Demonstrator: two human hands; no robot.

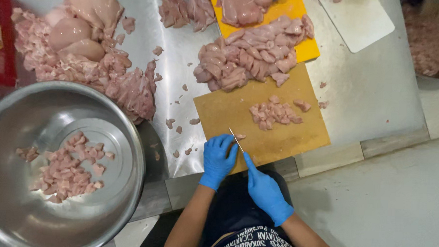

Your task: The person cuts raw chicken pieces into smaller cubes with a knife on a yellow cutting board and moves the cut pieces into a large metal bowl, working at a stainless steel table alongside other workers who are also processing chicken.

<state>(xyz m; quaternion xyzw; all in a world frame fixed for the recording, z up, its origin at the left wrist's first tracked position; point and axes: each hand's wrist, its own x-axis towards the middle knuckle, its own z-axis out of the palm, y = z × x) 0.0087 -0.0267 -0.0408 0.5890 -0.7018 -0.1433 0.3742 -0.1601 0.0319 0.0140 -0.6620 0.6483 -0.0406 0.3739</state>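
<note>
- Head view: the left hand [217,160] in a blue glove lies on the near edge of the brown wooden cutting board [239,114], fingers curled together by a small pink chicken bit [240,137].
- The right hand [265,191], gloved blue too, has its fingers wrapped tight on a thin silver knife [236,139], blade tip touching that bit.
- A little pile of cut chicken cubes [275,112] sits farther up the board.
- A big shiny metal bowl [16,106] with chicken pieces stands well off to the left.

One head camera looks steeply down, close over the steel table [366,89].
</note>
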